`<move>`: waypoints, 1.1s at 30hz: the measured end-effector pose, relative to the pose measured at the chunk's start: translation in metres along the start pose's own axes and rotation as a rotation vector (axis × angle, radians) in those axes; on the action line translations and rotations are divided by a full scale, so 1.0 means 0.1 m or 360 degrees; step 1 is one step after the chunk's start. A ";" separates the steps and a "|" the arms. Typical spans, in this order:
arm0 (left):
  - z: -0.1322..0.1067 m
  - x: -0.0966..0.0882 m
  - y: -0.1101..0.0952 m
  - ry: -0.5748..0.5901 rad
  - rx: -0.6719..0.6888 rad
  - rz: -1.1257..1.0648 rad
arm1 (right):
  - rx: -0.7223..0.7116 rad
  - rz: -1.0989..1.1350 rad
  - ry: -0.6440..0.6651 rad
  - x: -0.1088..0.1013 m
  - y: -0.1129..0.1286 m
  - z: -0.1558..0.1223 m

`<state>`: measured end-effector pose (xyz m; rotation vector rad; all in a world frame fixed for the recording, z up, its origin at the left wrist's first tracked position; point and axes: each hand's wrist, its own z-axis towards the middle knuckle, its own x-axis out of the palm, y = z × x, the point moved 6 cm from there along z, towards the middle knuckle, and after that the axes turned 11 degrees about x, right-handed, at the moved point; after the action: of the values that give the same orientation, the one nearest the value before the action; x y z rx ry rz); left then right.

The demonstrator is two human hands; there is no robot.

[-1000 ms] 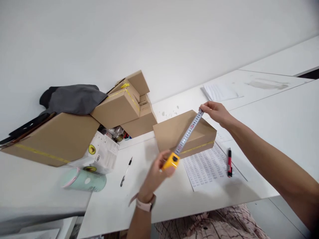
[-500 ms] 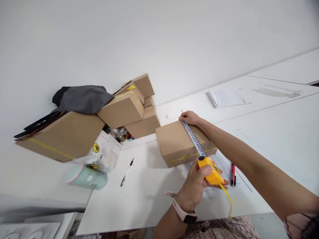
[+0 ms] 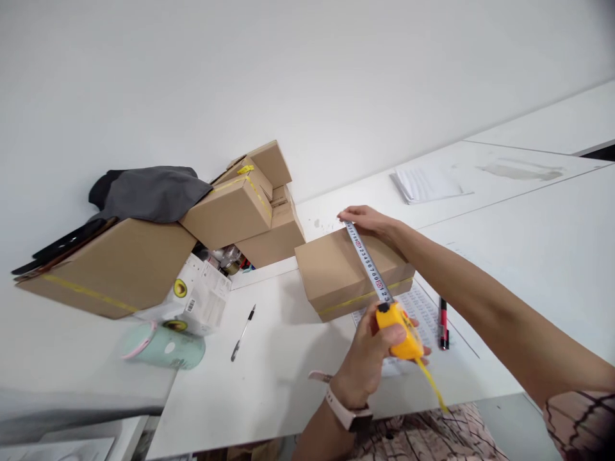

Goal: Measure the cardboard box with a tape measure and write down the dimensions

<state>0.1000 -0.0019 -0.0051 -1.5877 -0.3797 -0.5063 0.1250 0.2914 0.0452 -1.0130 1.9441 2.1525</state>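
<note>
A yellow tape measure is gripped in my left hand, its yellow wrist strap hanging down. The silver blade runs out from the case across the top of a brown cardboard box with a yellow tape strip. At the far edge of that box, my right hand has its fingers closed at the blade's end; the tip itself is hidden. Under the box and my left hand lies a printed sheet, partly covered. A red and black marker rests beside the sheet.
To the left, stacked cardboard boxes carry a grey cloth. A white avocado-print box, a mint green cylinder and a pen are nearer. A paper stack lies at the back right, by the wall.
Slightly more blade shows outside the case. My right hand sits a little higher and further left in view; the whole scene has shifted slightly left with the camera.
</note>
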 end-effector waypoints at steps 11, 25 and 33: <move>-0.65 -1.23 -0.35 -0.0898 0.0681 0.0678 | 0.0232 0.0344 -0.0395 -0.48 -1.09 -1.25; -0.12 -1.03 -1.22 -0.0584 0.0908 0.0828 | -0.0253 -0.0417 -0.0795 -0.62 0.01 -0.99; -0.24 -0.42 -0.32 -0.0093 0.0375 0.0565 | -0.0632 -0.0638 -0.0644 -0.29 0.25 -0.84</move>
<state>0.0457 -0.0203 0.0008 -1.4027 -0.1860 -0.1370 0.1709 0.2212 0.0832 -0.8307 1.0632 2.3095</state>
